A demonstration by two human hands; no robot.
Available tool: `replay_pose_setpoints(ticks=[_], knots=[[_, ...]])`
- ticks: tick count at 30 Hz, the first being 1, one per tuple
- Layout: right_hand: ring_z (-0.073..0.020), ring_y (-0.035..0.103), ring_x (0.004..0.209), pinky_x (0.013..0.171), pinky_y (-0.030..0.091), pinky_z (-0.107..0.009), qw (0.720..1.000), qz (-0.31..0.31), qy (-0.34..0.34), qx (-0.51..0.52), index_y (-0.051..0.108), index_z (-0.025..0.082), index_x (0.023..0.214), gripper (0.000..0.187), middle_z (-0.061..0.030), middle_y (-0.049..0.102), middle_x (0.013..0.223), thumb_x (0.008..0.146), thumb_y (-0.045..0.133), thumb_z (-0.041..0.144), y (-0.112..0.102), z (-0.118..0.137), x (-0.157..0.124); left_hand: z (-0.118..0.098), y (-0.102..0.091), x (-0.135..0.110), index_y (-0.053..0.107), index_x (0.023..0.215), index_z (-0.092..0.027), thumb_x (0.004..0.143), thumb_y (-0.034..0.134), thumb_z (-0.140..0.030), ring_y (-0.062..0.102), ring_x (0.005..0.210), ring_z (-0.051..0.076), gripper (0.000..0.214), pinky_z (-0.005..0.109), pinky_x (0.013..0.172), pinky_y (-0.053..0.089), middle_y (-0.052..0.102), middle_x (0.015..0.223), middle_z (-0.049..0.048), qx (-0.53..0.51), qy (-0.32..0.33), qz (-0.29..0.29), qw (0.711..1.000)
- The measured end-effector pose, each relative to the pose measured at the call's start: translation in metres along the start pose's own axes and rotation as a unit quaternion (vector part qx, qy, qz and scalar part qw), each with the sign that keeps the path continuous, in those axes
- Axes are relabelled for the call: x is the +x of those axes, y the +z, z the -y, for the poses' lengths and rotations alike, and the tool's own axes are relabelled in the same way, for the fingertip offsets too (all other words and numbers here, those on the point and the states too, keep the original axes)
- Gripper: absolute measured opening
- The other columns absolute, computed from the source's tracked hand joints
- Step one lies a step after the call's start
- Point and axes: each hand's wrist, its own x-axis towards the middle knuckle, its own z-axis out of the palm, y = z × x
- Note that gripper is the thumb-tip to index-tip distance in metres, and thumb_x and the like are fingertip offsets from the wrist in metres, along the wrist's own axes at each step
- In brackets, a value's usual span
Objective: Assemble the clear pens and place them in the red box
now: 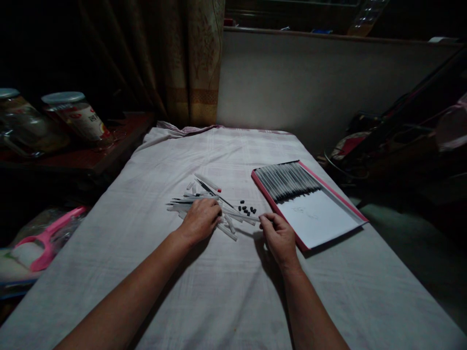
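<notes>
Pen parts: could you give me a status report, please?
Left hand on loose pen barrels. Right hand pinching one pen barrel. Black caps beside; pen box right.

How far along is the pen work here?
Done: a row of pens fills the far half of the red tray. In hand: left hand rests on the loose parts pile; right hand pinches a clear tube by its end. Left: that pile and the black caps.

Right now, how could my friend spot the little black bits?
Look at the table with the pale cloth, then at the red tray of pens on its right side. Just left of that tray, between the left hand and the right hand, sits a scatter of black caps. They are short and dark, while the pieces around them are long clear tubes.
</notes>
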Motion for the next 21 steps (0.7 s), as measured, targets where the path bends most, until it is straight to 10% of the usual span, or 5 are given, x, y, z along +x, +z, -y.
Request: replay_pose_setpoints(ticks=[8, 21], knots=[[-0.0134, 0.05, 0.049, 0.046, 0.04, -0.024, 0.999, 0.029, -0.001, 0.015, 0.065, 0.018, 0.07, 0.027, 0.0009, 0.057, 0.056, 0.076, 0.063, 0.044, 0.001, 0.015, -0.008, 0.0, 0.003, -0.052, 0.06, 0.105, -0.022, 0.095, 0.047, -0.027, 0.068, 0.088, 0.018, 0.017, 0.032, 0.081, 0.053, 0.072, 0.099, 0.004, -0.22, -0.059, -0.1, 0.969], [-0.0141, 0.054, 0.054, 0.054, 0.045, -0.025, 0.996, 0.085, -0.033, -0.021, 0.068, 0.018, 0.071, 0.023, 0.0003, 0.06, 0.058, 0.079, 0.061, 0.038, 0.012, 0.015, -0.02, -0.003, 0.01, -0.066, 0.065, 0.104, -0.021, 0.095, 0.049, -0.028, 0.069, 0.088, 0.019, 0.02, 0.031, 0.083, 0.055, 0.073, 0.096, 0.0053, -0.235, -0.062, -0.12, 0.963]])
